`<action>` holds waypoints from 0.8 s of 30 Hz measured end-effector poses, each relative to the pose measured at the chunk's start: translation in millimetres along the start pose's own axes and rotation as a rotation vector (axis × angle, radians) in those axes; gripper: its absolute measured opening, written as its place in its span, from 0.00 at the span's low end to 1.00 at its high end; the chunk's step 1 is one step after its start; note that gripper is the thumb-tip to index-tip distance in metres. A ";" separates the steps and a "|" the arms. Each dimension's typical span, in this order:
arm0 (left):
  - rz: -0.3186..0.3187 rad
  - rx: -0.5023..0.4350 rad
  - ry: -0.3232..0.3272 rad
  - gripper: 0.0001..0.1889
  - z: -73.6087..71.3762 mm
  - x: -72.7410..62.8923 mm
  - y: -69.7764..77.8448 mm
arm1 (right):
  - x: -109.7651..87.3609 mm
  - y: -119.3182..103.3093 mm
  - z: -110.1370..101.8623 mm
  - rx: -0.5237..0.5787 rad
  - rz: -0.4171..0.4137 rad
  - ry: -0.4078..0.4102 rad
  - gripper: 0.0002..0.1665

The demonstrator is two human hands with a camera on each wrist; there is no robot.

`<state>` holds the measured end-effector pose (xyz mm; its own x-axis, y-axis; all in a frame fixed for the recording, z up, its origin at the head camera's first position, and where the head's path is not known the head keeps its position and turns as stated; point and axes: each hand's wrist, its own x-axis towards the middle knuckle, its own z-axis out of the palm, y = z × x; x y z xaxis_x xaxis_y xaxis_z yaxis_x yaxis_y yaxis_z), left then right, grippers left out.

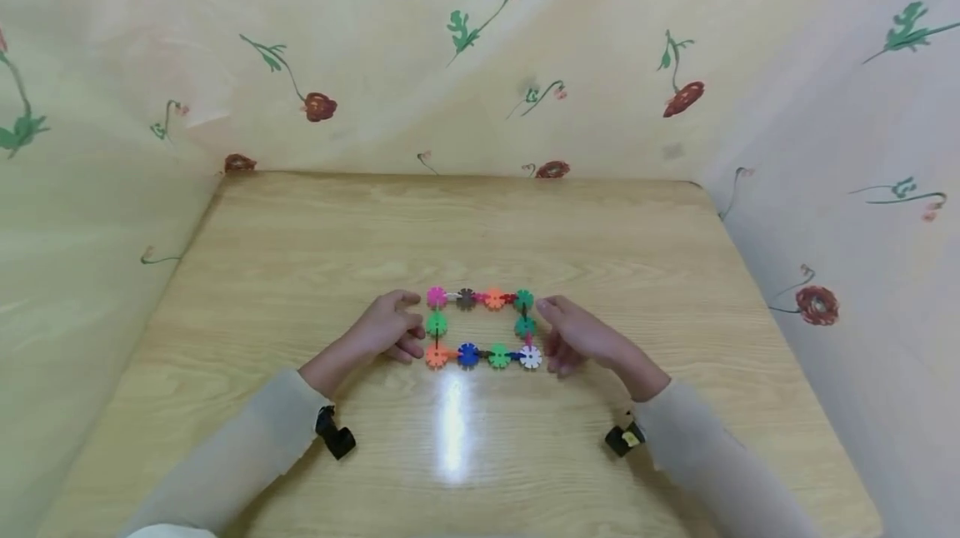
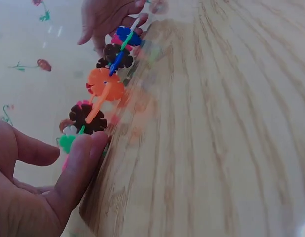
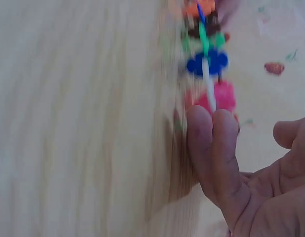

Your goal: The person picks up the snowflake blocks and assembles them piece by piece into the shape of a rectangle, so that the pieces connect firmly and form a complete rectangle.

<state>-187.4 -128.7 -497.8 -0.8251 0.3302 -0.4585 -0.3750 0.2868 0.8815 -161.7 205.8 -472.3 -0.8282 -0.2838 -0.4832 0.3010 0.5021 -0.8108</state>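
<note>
A rectangular frame of joined snowflake discs lies on the table, in pink, green, orange, blue, teal and white. Its bottom row includes an orange disc, a blue disc and a white disc. At the frame's left side is my left hand, fingers loosely bent. In the left wrist view its fingertips overlap the end of the row, beside a green disc. My right hand lies at the right side, thumb apart from the fingers. Two fingertips reach right up to a pink piece in the right wrist view.
The wooden table has a light streak reflected in front of the frame. Flower-patterned sheeting rises behind the table and along both sides. Each forearm has a black camera strap, with the left camera near the sleeve cuff.
</note>
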 end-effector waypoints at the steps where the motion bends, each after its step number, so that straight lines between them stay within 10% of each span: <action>1: -0.009 0.000 -0.009 0.27 0.7 -0.7 0.2 | -1.6 -1.0 6.2 0.001 -0.001 -0.007 0.41; 9: 0.002 0.035 -0.077 0.24 11.6 -0.5 4.4 | 3.8 -12.3 19.8 -0.046 0.046 0.032 0.44; 24: 0.041 0.123 0.014 0.24 13.4 21.4 18.0 | 27.1 -22.2 3.5 -0.016 0.061 0.052 0.42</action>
<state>-206.1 -104.4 -493.2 -0.8451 0.3314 -0.4196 -0.2869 0.3812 0.8788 -189.2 184.1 -468.6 -0.8323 -0.2096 -0.5132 0.3441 0.5305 -0.7747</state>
